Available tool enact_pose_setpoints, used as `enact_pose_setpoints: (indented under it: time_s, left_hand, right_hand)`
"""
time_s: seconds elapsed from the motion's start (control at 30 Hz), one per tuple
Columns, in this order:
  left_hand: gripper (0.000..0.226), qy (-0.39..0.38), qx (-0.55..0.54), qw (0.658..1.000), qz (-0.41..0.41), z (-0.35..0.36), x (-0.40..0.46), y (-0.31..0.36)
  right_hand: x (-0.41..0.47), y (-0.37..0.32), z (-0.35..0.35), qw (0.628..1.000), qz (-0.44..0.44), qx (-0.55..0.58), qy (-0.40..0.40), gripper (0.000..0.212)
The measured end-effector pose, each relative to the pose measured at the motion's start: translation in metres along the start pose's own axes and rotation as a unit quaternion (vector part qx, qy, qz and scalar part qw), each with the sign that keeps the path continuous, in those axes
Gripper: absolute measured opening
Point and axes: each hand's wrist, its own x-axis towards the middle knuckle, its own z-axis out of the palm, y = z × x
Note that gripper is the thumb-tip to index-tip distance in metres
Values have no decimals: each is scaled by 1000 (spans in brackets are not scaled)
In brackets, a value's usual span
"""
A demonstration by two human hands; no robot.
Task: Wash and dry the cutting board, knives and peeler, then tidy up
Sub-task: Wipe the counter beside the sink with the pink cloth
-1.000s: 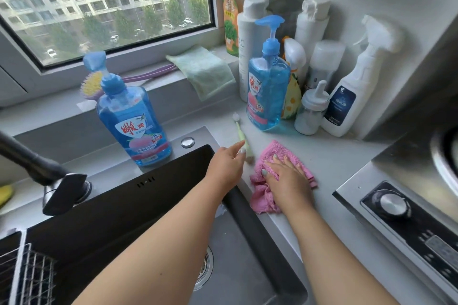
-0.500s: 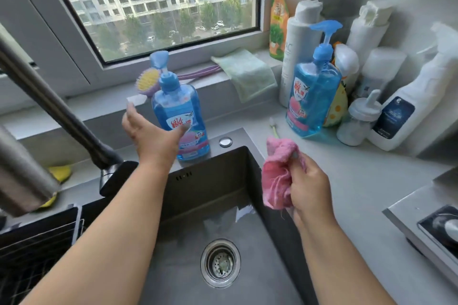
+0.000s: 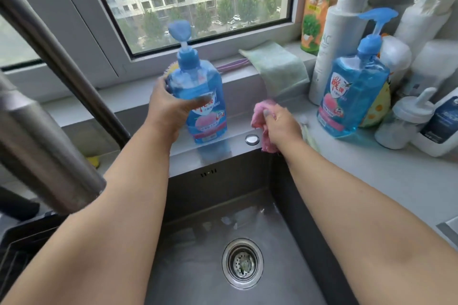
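Tidy-up step, by the look of it: wiping round the sink (image 3: 250,208). Left hand (image 3: 168,109) has its grip wrapped round the near soap bottle (image 3: 203,96), fingers curled on the body; the bottle looks tilted and lifted just off the ledge behind the sink, blur makes contact hard to call. Right hand (image 3: 282,122) grips a bunched pink cloth (image 3: 262,119), clamped in a fist, pressed at the sink's back right corner beside the round metal button (image 3: 252,139).

Cutting board, knives and peeler: none in view, so cannot tell where they are or whether they're washed. Sink is bare apart from the drain (image 3: 242,263).

Second soap bottle (image 3: 352,96) stands on the surface to the right with other bottles behind it. Green cloth (image 3: 277,69) drapes over the window sill. Faucet (image 3: 44,111) is close and blurred at left.

Next move likely: keep the bottle held clear, sweep the cloth left across the ledge where it stood, then set it down upright. Needs a firm grip, since the bottle may be wet and slippery.
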Motion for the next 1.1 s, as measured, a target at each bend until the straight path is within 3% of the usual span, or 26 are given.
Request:
enact_pose_setpoints:
  time_s: [0.07,0.13,0.23,0.43,0.53,0.63,0.8,0.97,1.1]
  left_hand:
    - [78,11,-13,999,41,-10,0,13]
    - [80,19,-18,997,70,-21,1,24]
    - [81,40,-20,994,97,-33,4,30]
    - [83,54,-39,993,101,-40,5,24]
    - [80,46,-44,993,96,-36,7,22]
    - [77,44,-42,994,88,-29,8,21]
    - [74,32,-35,997,61,-12,10,17]
    - [71,1,-9,1000,27,1,10,1]
    - [76,-22,23,999,-11,10,7,-17]
  right_hand:
    - [1,12,22,975,0,-206,-81,43]
    - [-3,13,41,951,-27,-293,-100,49]
    - [-19,-16,69,942,-90,-303,-110,49]
    - [-77,-88,143,907,-238,-253,-237,49]
    - [-77,-88,145,887,-287,-205,-298,45]
    - [-65,-69,133,851,-326,-229,-343,43]
    - [-40,-38,66,857,-295,-327,-268,51]
    - [-9,-5,26,912,-135,-342,-183,53]
    - [-19,12,17,932,-91,-321,-144,33]
